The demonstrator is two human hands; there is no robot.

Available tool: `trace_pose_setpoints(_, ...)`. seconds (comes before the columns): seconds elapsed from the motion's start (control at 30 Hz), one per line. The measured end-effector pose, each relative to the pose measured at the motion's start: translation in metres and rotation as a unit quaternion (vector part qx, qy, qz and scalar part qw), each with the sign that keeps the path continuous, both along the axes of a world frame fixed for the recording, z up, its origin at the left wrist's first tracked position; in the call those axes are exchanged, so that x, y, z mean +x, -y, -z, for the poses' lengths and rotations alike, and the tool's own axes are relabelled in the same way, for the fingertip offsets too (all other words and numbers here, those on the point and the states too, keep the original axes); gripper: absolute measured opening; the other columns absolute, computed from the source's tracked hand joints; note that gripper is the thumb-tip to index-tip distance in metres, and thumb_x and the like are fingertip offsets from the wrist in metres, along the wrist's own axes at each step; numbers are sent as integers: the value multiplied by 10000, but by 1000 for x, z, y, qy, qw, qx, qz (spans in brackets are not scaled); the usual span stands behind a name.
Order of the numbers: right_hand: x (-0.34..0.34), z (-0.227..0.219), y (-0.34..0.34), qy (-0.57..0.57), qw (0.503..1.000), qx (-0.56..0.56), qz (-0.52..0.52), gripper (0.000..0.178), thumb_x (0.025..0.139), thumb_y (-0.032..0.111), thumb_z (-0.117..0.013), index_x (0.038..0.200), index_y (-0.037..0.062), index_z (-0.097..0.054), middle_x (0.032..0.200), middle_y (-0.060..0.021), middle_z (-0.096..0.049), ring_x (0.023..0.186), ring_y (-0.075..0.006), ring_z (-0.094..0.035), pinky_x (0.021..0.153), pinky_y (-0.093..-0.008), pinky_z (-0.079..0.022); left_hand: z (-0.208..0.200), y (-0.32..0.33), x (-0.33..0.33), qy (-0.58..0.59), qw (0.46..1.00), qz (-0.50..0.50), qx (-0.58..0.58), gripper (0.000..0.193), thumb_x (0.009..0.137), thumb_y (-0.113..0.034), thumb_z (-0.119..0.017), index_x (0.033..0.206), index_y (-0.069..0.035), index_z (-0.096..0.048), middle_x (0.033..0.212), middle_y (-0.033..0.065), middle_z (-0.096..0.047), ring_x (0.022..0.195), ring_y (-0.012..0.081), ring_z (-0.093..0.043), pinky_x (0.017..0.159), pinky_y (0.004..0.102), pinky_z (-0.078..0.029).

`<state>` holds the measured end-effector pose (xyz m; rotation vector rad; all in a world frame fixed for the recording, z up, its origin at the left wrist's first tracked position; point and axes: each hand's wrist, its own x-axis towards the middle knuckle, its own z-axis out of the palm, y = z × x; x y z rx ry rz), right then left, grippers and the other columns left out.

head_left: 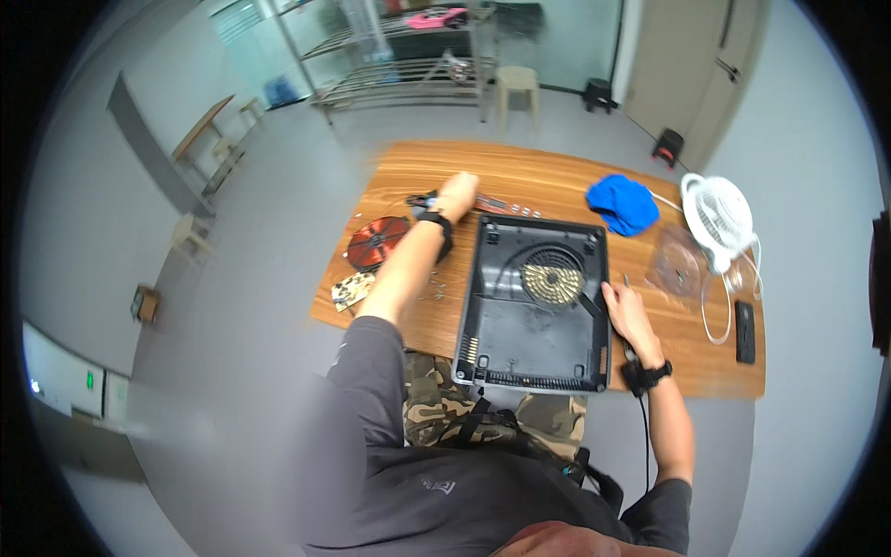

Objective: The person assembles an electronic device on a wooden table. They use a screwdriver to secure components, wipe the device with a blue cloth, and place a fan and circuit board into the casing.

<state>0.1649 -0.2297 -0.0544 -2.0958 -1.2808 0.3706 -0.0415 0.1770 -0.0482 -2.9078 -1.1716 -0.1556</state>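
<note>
A black plastic appliance housing (538,330) lies on the wooden table in front of me, its hollow inside facing up, with a round vent grille (554,278) in its far half. My right hand (631,314) grips the housing's right edge. My left hand (457,195) reaches past the housing's far left corner; it is blurred and its fingers are hidden. Beside it lie a red-and-grey tool (497,204) and a dark item (422,200). A round red coil (379,243) and a tan-and-dark patterned piece (353,291) lie left of my left forearm. Several small screws (438,286) are scattered near it.
A blue cloth (623,204), a small white fan (719,218) with its cord, clear plastic packaging (677,265) and a flat black object (744,331) occupy the table's right side. A black cord (646,436) hangs over the near edge. Metal shelves (399,82) and a stool (517,82) stand beyond.
</note>
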Motion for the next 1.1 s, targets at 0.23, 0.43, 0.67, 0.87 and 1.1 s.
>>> trace_pose_setpoints(0.23, 1, 0, 1, 21, 1000, -18, -6, 486, 1041, 353, -520, 877, -92, -623, 808, -347, -596, 807, -527, -603, 691, -518, -461, 9, 15, 10, 51, 999, -11, -9, 189, 882, -35, -602, 995, 1, -750, 1043, 249, -716, 1009, 388, -710, 863, 449, -586)
trace_pose_setpoints(0.43, 0, -4, -1, 29, 999, -9, -11, 482, 1028, 353, -570, 817, -78, -614, 674, -278, -561, 618, -417, -545, 621, -471, -445, 9, 17, -7, 96, 995, -13, -16, 170, 873, -29, -596, 974, -3, -729, 1099, 237, -703, 1052, 394, -688, 895, 467, -563)
trace_pose_setpoints(0.67, 6, -40, -12, 103, 994, 19, -24, 440, 972, 340, -666, 786, -56, -622, 656, -240, -609, 594, -383, -600, 591, -460, -466, -24, 15, -87, 68, 997, -29, 33, 163, 850, -166, -664, 971, -76, -726, 1059, 169, -708, 1031, 360, -681, 850, 486, -561)
trace_pose_setpoints(0.87, -7, -96, -62, 134, 982, 47, -127, 382, 952, 286, -681, 788, -50, -603, 676, -247, -591, 625, -411, -590, 606, -457, -465, -48, 30, -238, 5, 991, -114, -66, 216, 838, -272, -724, 957, -95, -760, 930, 161, -745, 911, 347, -717, 795, 452, -571)
trace_pose_setpoints(1.1, -136, -103, -197, 234, 929, -44, -283, 354, 959, 351, -630, 927, -1, -651, 843, -219, -707, 844, -424, -692, 736, -519, -546, -16, 54, -379, -29, 978, -172, -112, 180, 778, -177, -725, 924, -73, -746, 877, 150, -745, 879, 339, -721, 784, 436, -580)
